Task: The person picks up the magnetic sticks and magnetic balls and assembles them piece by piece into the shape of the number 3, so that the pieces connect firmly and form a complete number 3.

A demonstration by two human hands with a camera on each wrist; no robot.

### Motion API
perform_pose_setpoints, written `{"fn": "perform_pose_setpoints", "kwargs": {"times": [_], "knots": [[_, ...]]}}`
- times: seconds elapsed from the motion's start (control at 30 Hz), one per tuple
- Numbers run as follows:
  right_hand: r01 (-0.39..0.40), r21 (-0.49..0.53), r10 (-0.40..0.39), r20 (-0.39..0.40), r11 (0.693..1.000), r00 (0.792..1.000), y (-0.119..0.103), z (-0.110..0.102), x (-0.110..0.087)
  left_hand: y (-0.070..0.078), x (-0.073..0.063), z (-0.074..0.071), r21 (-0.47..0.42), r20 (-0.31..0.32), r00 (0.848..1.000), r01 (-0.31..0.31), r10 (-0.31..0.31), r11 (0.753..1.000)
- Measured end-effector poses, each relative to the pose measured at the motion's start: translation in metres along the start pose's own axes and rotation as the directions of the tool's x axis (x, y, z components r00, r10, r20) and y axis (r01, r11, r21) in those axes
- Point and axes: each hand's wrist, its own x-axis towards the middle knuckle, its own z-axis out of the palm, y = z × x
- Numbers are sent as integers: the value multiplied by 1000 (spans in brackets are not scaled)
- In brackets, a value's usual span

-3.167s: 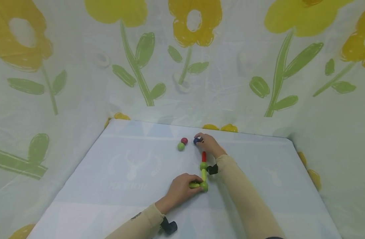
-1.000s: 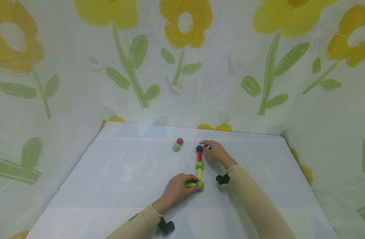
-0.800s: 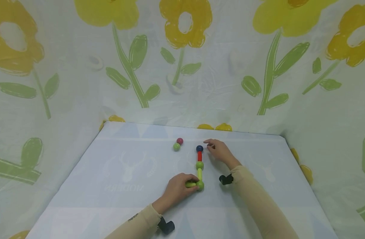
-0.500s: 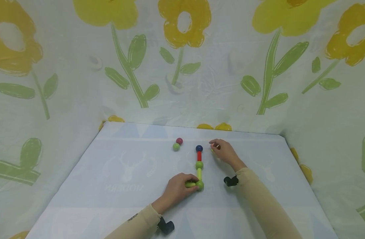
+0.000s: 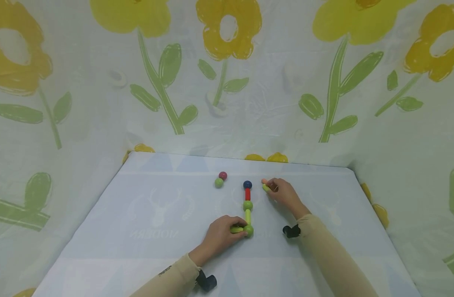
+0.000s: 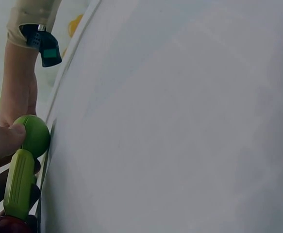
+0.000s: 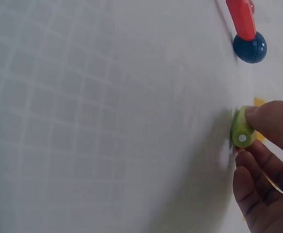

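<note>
My left hand [image 5: 224, 234] pinches the green ball [image 5: 248, 230] at the near corner of a magnetic stick-and-ball chain, its thumb on the ball in the left wrist view. From that ball a yellow-green stick [image 6: 19, 184] runs back under the palm to a dark red ball [image 6: 10, 224]. The chain's other arm leads away through a second green ball [image 5: 247, 205] and a red stick [image 5: 247, 194] to a dark blue ball [image 5: 247, 184]. Right of the blue ball, my right hand [image 5: 285, 194] pinches a loose yellow-green stick [image 7: 242, 130], white dot showing at its end.
An orange piece [image 5: 264, 181] lies just beyond the right fingertips. Left of the chain's far end, a magenta ball [image 5: 223, 175] and a light green ball [image 5: 219, 182] sit together on the white table [image 5: 138, 243]. Flower-printed curtains [image 5: 271, 103] rise behind the table edge.
My right hand has set the blue ball at the red stick's end, let go, moved right and taken hold of a yellow-green stick. The left hand keeps its hold.
</note>
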Motion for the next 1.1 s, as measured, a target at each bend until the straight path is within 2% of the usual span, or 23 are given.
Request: {"fn": "perform_pose_setpoints", "kwargs": {"times": [0.3, 0.53, 0.67, 0.87, 1.1], "knots": [[-37, 5, 37, -11, 999, 999, -3, 3, -9, 0, -1, 1, 2, 0, 1000, -2, 2, 1000], [26, -15, -26, -32, 1000, 999, 1, 5, -11, 0, -1, 0, 18, -23, 999, -25, 26, 1000], [70, -52, -71, -15, 996, 997, 3, 7, -11, 1, -1, -1, 15, -25, 999, -28, 29, 999], [49, -44, -48, 21, 998, 999, -2, 6, -13, 1, -1, -2, 15, -12, 1000, -15, 15, 1000], [56, -41, -55, 20, 998, 998, -4, 6, -16, 1, -1, -1, 1, -3, 1000, -10, 10, 1000]]}}
